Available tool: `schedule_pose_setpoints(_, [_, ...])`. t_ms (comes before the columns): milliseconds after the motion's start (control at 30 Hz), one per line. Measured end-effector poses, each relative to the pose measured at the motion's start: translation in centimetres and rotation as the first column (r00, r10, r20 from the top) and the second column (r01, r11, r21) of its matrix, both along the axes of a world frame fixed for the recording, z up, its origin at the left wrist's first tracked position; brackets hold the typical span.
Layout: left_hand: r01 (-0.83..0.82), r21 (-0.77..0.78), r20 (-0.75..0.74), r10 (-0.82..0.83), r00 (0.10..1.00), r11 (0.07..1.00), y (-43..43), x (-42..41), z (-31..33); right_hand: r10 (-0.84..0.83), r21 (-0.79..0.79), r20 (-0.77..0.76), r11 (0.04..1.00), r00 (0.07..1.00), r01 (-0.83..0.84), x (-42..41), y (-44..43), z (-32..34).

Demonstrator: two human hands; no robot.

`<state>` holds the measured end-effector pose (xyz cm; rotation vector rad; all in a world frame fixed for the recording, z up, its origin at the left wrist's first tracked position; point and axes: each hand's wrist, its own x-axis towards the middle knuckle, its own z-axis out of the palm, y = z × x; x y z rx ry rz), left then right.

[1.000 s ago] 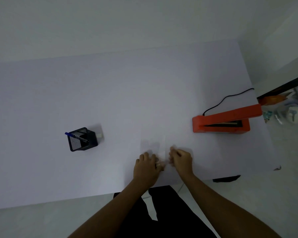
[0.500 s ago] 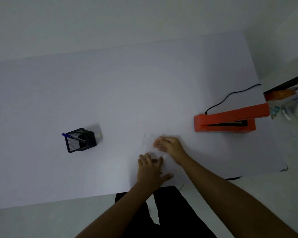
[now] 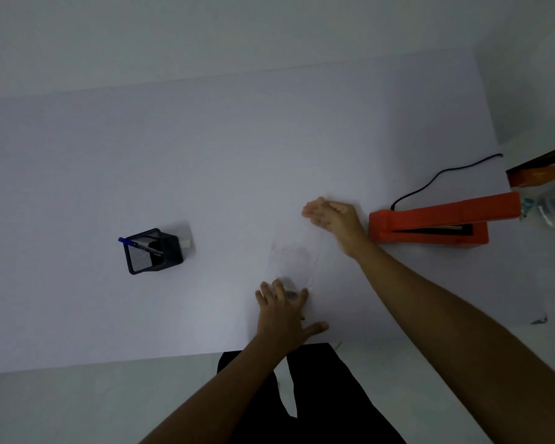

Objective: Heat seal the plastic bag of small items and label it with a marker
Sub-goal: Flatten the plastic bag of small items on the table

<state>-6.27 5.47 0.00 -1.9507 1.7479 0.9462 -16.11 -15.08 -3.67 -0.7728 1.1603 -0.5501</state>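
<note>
**Flattening the bag before the seal**

Nearest me, my left hand (image 3: 282,310) lies palm down on the white tabletop (image 3: 205,161), fingers (image 3: 277,288) spread and pressing on the near end of the clear plastic bag (image 3: 297,261). The bag is hard to make out against the white surface; it lies flat between my two hands, and a small dark blur under my left fingertips may be its contents, though I cannot tell for sure.

Further out, my right hand (image 3: 332,216) rests at the bag's far end, its fingers pressed together and extended flat; the motion blur keeps me from saying whether they pinch the film. Just beyond it to the right sits the orange heat sealer (image 3: 436,222), its arm raised and its black cord (image 3: 442,177) trailing back.

Well off to the left, a black mesh holder (image 3: 153,251) carries the blue marker (image 3: 140,245).

I judge this as the smoothing step, with sealing and labelling both ahead. Next I need to carry the bag's open mouth across to the sealer's gap, keeping the film flat and the contents away from that edge.
</note>
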Motion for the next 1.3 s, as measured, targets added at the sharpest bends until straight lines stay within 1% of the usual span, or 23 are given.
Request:
schedule_pose_setpoints(67, [-0.007,0.003,-0.006,0.007,1.000,1.000,-0.1,-0.1,0.0,0.150,0.064,0.037,0.986,0.988,-0.152,0.7,3.0,0.2])
schedule_pose_setpoints(167, [-0.001,0.011,-0.007,0.001,1.000,1.000,-0.1,0.0,0.1,0.347,0.135,0.096,0.924,0.933,-0.358,1.9,7.3,-0.3])
schedule_pose_setpoints(267, [-0.005,0.036,-0.019,0.005,1.000,0.999,-0.2,-0.1,0.3,0.407,0.201,0.162,0.878,0.899,-0.434,2.8,9.2,-0.9])
schedule_pose_setpoints(333, [-0.019,0.049,-0.026,0.021,0.999,0.999,-0.3,-0.1,0.5,0.438,0.210,0.154,0.862,0.886,-0.462,3.2,9.2,-1.3])
schedule_pose_setpoints(467, [-0.016,0.049,-0.016,0.016,1.000,0.999,-0.3,-0.1,0.4,0.435,0.202,0.106,0.871,0.894,-0.448,3.5,7.7,-1.7])
schedule_pose_setpoints(600, [-0.018,0.051,0.004,0.018,1.000,0.999,-0.6,-0.2,0.3,0.372,0.146,0.065,0.914,0.926,-0.377,4.2,4.1,-1.7])
schedule_pose_setpoints(733, [-0.033,0.080,-0.009,0.033,0.999,0.996,-0.9,0.0,0.5,0.283,0.111,0.042,0.952,0.958,-0.286,4.7,0.0,-1.9])
schedule_pose_setpoints(900, [-0.036,0.102,-0.007,0.037,0.999,0.994,-1.3,-0.2,0.8,0.144,0.070,0.058,0.987,0.988,-0.148,3.8,-2.8,-1.5])
schedule_pose_setpoints(1000, [-0.017,0.103,-0.005,0.018,1.000,0.995,-1.2,-0.2,0.7,0.113,0.097,0.076,0.988,0.991,-0.120,2.0,-1.4,-0.7])
schedule_pose_setpoints(1067, [-0.002,0.106,-0.003,0.003,1.000,0.994,-1.3,-0.2,0.7,0.126,0.145,0.083,0.980,0.988,-0.138,0.6,1.1,-0.5])
schedule_pose_setpoints(1200, [0.015,0.122,-0.008,-0.014,1.000,0.992,-1.7,-0.1,0.6,0.277,0.229,0.085,0.929,0.957,-0.290,-2.3,6.7,-0.5])
schedule_pose_setpoints(1300, [0.022,0.140,-0.014,-0.020,1.000,0.990,-1.8,-0.1,0.7,0.323,0.260,0.087,0.906,0.942,-0.334,-3.2,9.2,-0.9])
